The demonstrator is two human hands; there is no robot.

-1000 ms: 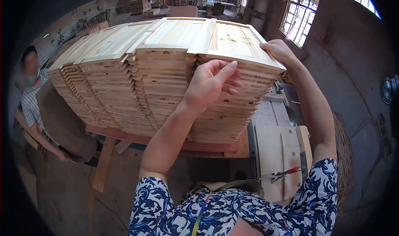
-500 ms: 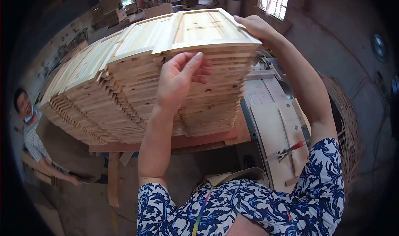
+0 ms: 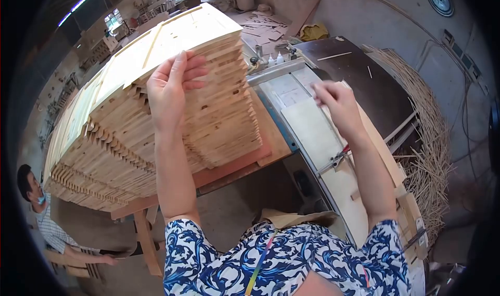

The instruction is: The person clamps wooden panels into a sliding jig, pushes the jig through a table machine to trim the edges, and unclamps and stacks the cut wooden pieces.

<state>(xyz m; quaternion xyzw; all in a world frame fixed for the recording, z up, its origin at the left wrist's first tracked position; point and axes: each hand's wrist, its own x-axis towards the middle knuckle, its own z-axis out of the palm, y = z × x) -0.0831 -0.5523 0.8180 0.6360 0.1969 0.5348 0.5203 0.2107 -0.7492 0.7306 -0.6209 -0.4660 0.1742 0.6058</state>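
Observation:
My left hand is raised in front of the stack's near corner, with its fingers half bent and apart and nothing in them. Just behind it rises a tall stack of pale wooden panels, with a framed panel lying on top. Over the saw table hovers my right hand, its fingers curled in and nothing visible between them. Below that hand lies a clamp with a red handle on a pale board.
A co-worker stands at the far left beside the stack. Thin wood strips are heaped at the right, next to a dark tabletop. Two small white bottles stand behind the saw table. Wood scraps litter the floor beyond.
My right hand has left the top panel's far right corner and moved down over the saw table. The view has turned right, and my left hand stays raised before the stack.

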